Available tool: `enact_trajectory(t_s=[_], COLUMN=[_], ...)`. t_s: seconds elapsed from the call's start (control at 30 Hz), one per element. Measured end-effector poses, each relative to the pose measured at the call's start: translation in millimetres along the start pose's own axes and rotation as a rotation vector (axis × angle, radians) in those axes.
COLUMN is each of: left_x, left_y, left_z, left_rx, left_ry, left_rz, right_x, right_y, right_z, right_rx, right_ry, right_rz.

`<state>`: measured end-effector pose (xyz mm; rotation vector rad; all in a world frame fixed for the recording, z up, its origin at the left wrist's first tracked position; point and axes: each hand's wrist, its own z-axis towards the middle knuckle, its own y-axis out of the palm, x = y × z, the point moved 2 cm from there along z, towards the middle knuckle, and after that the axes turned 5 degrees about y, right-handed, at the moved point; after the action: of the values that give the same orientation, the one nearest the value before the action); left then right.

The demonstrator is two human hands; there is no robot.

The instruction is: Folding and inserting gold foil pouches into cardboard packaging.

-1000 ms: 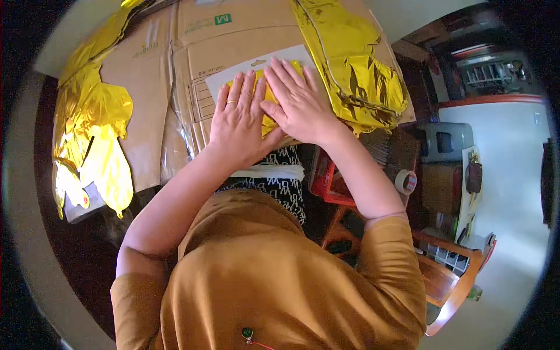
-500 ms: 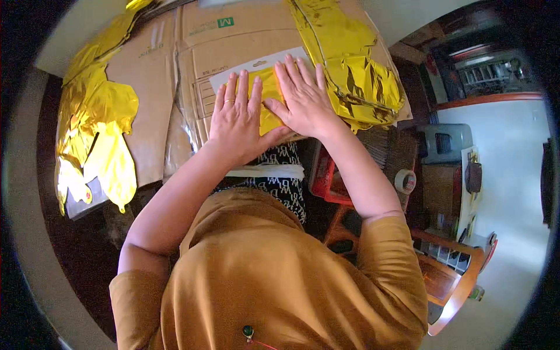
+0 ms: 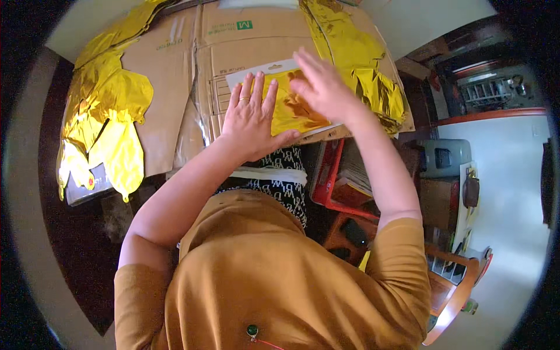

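A flat packet (image 3: 291, 114) with shiny gold foil and a white header with a hang hole lies near the front edge of the cardboard (image 3: 154, 64). My left hand (image 3: 248, 119) rests flat on its left part, fingers stretched out, a ring on one of them. Over the packet's right side, my right hand (image 3: 329, 93) appears raised, slightly blurred, its fingers extended and nothing visible in them. Deflated gold foil balloons (image 3: 119, 102) spread along the left of the cardboard. More crinkled gold foil (image 3: 373, 87) lies just right of the packet.
Below the cardboard's right front corner stands a red crate (image 3: 329, 201) with flat brown pieces inside. A wooden chair (image 3: 466, 280) is at the lower right. Beyond the crate sits a grey plastic container (image 3: 449, 157), near a white wall.
My right hand has lifted from the packet and moved right, uncovering its creased gold foil. My left hand stays flat on the packet. The view has shifted slightly.
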<state>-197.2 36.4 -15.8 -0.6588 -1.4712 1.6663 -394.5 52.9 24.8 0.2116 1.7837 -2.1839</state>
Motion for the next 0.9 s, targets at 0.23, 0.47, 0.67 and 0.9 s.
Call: enact_trajectory(t_s=[0.23, 0.47, 0.67, 0.9], left_x=[-33.3, -59.5, -63.1, -54.4], left_y=[-11.0, -26.6, -22.8, -34.5], left_z=[-7.7, -14.9, -12.0, -8.6], left_rx=[-0.012, -0.057, -0.027, -0.074], left_ry=[0.136, 0.261, 0.277, 0.256], left_rz=[-0.051, -0.048, -0.121, -0.17], right_x=[-27.9, 22.9, 41.6, 40.5], right_y=[36.1, -17.9, -17.0, -12.6], right_z=[-28.9, -20.0, 8.7, 45.2], right_rx=[-0.013, 0.005, -0.35, -0.539], right_ry=[0.065, 0.441, 0.483, 0.311], right_rz=[0.0, 0.921, 0.757, 0.543])
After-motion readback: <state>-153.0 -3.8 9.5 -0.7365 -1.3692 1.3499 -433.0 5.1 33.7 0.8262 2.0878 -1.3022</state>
